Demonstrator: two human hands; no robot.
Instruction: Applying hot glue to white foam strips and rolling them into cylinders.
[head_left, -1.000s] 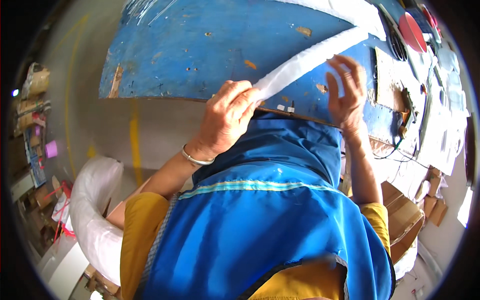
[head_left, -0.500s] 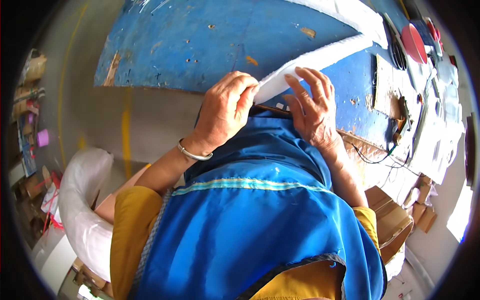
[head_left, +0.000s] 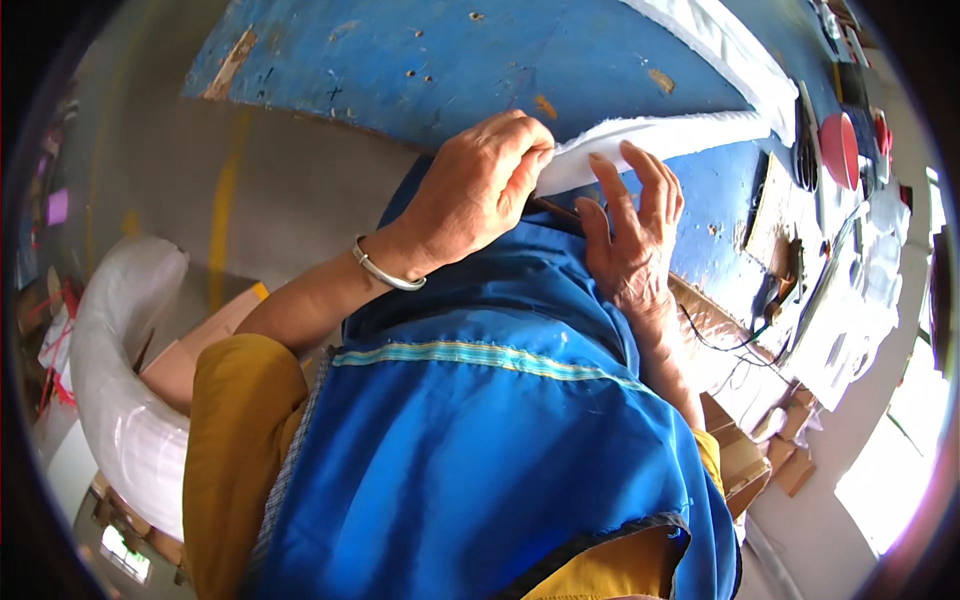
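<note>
White foam strip [head_left: 660, 140], long and flat, lies across the near part of the worn blue-painted wooden tabletop [head_left: 500, 60], its near end pinched at the table's front edge and the rest running away to the right. Nearest of all is the person's own bright blue cloth garment with a pale striped band [head_left: 480, 430], over yellow sleeves, filling the lower middle of the view and reaching up to the table edge under both hands.

Left hand [head_left: 480, 190], with a thin silver metal bangle [head_left: 385, 272] at the wrist, comes up from the lower left, knuckles up and fingers curled tight over the strip's near end, holding it. Right hand [head_left: 635, 240] stands just beside it on the right, fingers spread and pointing up; its fingertips [head_left: 610, 170] lie against the strip's lower edge, pressing rather than closing on it. The two hands are close together but not touching.

To the left of the arms a large roll of white plastic-wrapped material [head_left: 120, 400] rests by brown cardboard boxes [head_left: 200, 345] on the grey concrete floor [head_left: 250, 190], which is marked with a yellow painted line [head_left: 222, 220] and leaves open room left of the table. The tabletop beyond the hands is bare, chipped paint out to its far edge. A second white foam length [head_left: 720, 45] lies farther back, well apart from the held one. At the far right, a round red disc [head_left: 838, 148] stands among crowded small items and white papers [head_left: 850, 300], too small to tell.
</note>
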